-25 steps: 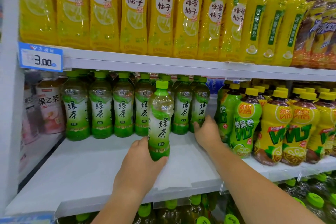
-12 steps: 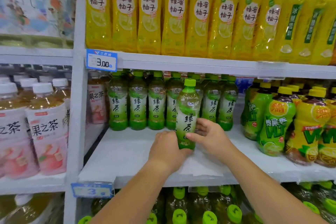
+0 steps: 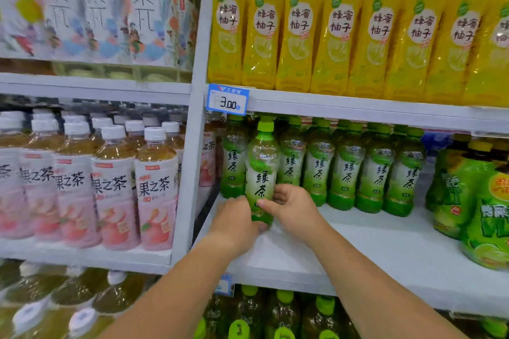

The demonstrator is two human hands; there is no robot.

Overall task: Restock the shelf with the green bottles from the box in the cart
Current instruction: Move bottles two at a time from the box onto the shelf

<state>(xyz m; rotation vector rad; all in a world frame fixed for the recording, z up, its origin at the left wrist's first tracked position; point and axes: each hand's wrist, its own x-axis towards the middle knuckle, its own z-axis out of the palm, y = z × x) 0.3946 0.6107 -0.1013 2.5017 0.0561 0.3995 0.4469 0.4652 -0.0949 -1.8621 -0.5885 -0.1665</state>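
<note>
A green tea bottle (image 3: 261, 170) with a green cap stands upright near the left end of the white shelf (image 3: 385, 250), in front of the row of several like green bottles (image 3: 344, 168). My left hand (image 3: 234, 224) grips its base from the left. My right hand (image 3: 292, 208) pinches its lower part from the right. The box and the cart are out of view.
Yellow bottles (image 3: 330, 27) fill the shelf above, behind a 3.00 price tag (image 3: 227, 99). Green and yellow VLT bottles (image 3: 482, 201) stand at the right. Pink-labelled tea bottles (image 3: 110, 190) fill the bay to the left, past the white upright (image 3: 190, 146).
The bottle has gone left along the shelf to its left end, with both hands on it. A second ago my right hand was apart from it, at the back row.
</note>
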